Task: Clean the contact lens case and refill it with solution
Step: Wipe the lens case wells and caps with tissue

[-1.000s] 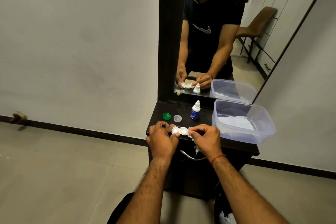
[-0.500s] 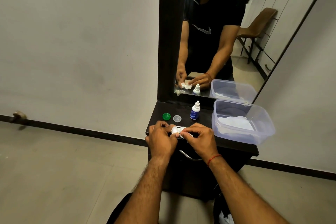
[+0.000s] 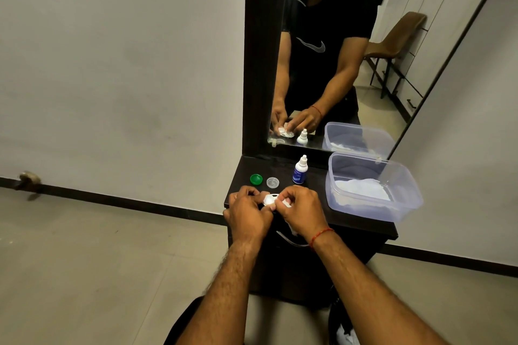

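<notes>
My left grip (image 3: 248,211) pinches the case (image 3: 270,199), and my right grip (image 3: 301,211) pinches a tissue (image 3: 286,202). Both work over the tabletop (image 3: 316,190) edge, so a slip could drop the case floorward.

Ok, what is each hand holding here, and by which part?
The left hand grips the white lens case by its left end; the right hand pinches a white tissue against the case's right side.
</notes>
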